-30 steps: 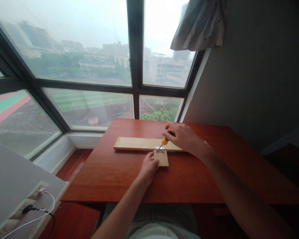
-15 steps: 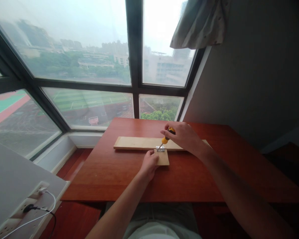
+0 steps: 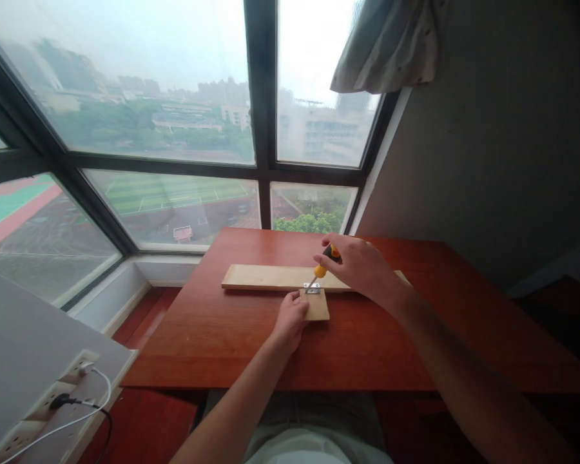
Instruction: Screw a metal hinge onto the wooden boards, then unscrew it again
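My right hand (image 3: 360, 261) is closed around the handle of a yellow and black screwdriver (image 3: 321, 270). The tool leans, its tip down at the left part of a silver metal hinge (image 3: 312, 288). This hinge spans the joint between a small wooden board (image 3: 318, 308) and a long wooden board (image 3: 261, 278) lying behind it. My left hand (image 3: 291, 316) grips the small board by its left side, thumb on top and the other fingers partly hidden underneath. Whether the tip sits in a screw head is too small to tell.
Both boards lie on a reddish-brown wooden table (image 3: 212, 348). Large windows with dark frames (image 3: 263, 129) stand behind it, and a curtain (image 3: 386, 51) hangs at upper right. At lower left, wall sockets (image 3: 53, 403) hold a white and a black cable.
My right hand and the screwdriver handle have shifted very slightly, with the fingers changing position a little on the handle. The boards and my left hand stay in place.
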A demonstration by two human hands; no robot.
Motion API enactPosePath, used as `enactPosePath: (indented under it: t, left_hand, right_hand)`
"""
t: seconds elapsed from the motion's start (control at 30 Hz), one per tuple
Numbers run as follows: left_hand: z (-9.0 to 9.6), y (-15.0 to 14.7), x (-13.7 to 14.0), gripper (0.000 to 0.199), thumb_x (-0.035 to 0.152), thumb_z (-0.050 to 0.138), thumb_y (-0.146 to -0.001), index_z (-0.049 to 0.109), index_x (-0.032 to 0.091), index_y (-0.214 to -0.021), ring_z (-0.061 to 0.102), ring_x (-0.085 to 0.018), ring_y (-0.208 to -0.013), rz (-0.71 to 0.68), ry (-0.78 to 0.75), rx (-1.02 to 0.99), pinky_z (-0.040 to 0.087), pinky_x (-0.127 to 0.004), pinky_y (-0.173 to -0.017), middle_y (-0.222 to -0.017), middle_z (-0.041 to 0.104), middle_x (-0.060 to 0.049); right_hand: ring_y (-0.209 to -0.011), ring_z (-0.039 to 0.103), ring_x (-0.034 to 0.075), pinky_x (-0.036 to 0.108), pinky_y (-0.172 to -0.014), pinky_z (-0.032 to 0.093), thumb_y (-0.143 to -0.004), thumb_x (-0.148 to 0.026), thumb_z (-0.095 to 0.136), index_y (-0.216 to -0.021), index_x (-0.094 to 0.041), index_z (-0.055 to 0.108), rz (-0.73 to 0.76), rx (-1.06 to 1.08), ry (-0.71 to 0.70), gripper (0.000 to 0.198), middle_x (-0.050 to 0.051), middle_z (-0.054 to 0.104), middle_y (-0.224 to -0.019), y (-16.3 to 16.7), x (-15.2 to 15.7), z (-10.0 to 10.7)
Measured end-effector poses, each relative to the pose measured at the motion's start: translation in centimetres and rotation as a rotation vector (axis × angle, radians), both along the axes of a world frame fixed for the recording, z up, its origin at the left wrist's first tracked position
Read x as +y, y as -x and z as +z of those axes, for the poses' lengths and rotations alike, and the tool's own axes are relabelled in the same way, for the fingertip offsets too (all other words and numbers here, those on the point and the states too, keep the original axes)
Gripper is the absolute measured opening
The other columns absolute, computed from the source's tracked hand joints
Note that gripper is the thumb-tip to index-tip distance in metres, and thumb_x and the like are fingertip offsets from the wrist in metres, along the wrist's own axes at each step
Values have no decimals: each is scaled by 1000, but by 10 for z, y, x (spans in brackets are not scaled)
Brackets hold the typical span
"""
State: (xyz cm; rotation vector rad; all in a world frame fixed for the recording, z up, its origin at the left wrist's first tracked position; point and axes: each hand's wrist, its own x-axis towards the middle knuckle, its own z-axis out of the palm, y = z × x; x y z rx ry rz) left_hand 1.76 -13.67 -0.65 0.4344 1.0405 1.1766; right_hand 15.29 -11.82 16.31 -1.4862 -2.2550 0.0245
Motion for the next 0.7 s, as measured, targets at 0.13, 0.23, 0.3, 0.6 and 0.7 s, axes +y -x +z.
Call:
enactPosePath:
  t: [0.13, 0.23, 0.3, 0.6, 0.7]
  left_hand:
    - [0, 0, 0, 34, 4, 62, -73, 52, 14, -104, 66, -16, -75, 1, -8, 5, 54, -28, -65, -103, 70, -12]
    - [0, 0, -1, 33, 3, 61, -74, 52, 14, -104, 66, -16, -73, -1, -10, 8, 54, -28, -64, -103, 70, -12]
    - [0, 0, -1, 32, 4, 62, -75, 52, 14, -104, 66, -16, -74, -4, -12, 9, 54, -28, -64, -102, 70, -12]
    - [-1, 2, -1, 35, 9, 69, -73, 51, 15, -102, 68, -19, -81, -19, -30, -8, 54, -27, -66, -101, 70, -12]
    - [-3, 2, -1, 36, 10, 70, -72, 52, 15, -103, 68, -18, -81, -24, -33, -16, 54, -27, -66, -102, 70, -12]
  right_hand:
    - [-79, 64, 18, 28, -69, 42, -89, -32, 52, -103, -21, 61, 14, 13, -15, 20, 4, 71, -94, -2, 2, -3]
    - [-87, 64, 18, 28, -75, 43, -84, -25, 55, -112, -21, 58, 38, 37, -22, 29, 4, 70, -106, -4, 0, -5]
    - [-92, 65, 19, 28, -77, 44, -81, -23, 57, -115, -22, 57, 48, 44, -7, 34, 4, 68, -113, -4, -3, -5]
    - [-91, 66, 23, 32, -75, 44, -89, -36, 52, -107, -23, 61, -27, -34, 5, 24, 4, 72, -105, -2, -5, -2]
    - [-96, 65, 22, 31, -79, 45, -84, -27, 56, -113, -23, 59, 4, 2, -9, 30, 4, 70, -114, -3, -7, -3]
